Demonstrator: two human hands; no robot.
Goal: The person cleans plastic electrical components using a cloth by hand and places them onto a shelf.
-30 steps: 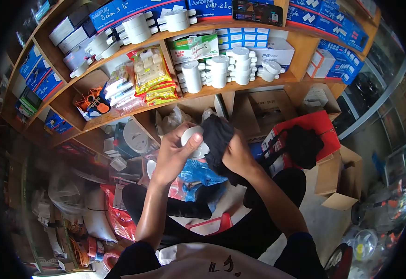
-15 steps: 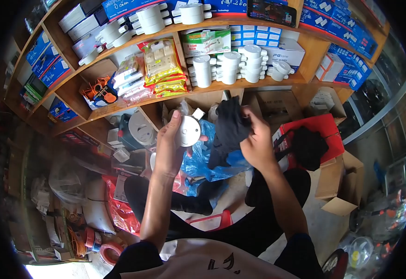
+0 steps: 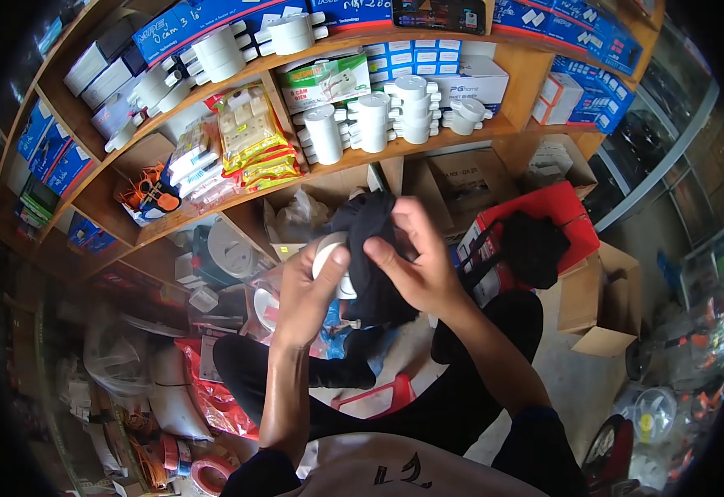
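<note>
My left hand (image 3: 306, 286) grips a round white plastic junction box (image 3: 329, 257), its thumb pressed on the near face. A bunched black cloth (image 3: 370, 273) is in my right hand (image 3: 416, 265), whose thumb lies in front and whose fingers are behind it. The cloth touches the right side of the box and covers part of it. Below both hands, a blue plastic bag (image 3: 335, 338) shows in part.
Shelves ahead carry stacked white junction boxes (image 3: 374, 120), yellow packs (image 3: 250, 124) and blue cartons (image 3: 577, 91). A red box (image 3: 573, 224) with a black item on it stands at right, beside an open cardboard box (image 3: 602, 298). A red stool (image 3: 395, 396) is between my legs.
My hands have come together; the right one brought the black cloth leftward onto the white box. The box has turned from face-on to edge-on. The view has shifted slightly to the right.
</note>
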